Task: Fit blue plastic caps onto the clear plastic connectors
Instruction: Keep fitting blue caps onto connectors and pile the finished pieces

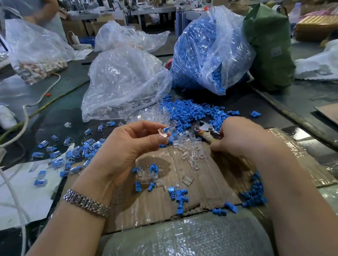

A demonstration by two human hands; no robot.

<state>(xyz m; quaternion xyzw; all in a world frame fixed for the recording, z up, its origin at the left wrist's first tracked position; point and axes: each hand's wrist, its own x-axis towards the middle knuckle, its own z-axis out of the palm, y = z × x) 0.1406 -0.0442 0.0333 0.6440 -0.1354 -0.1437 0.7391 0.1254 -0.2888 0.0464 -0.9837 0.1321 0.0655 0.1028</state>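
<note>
I'm watching the left hand (124,147) pinching one clear connector (163,132) with a blue cap (167,129) showing in it, thumb and forefinger curled round it above the cardboard sheet (202,187). The right hand (239,138) is reaching fingers-down into the loose clear connectors (189,150); I cannot tell whether it's gripping anything. Two big bags are standing behind, one clear bag (122,80) and one blue-filled bag (207,49), with loose blue caps (187,111) too many to count.

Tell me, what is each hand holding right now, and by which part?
The left hand pinches a clear plastic connector with a blue cap in it, by the clear end. The right hand is curled over the loose clear connectors; whether it grips one cannot be told.
</note>
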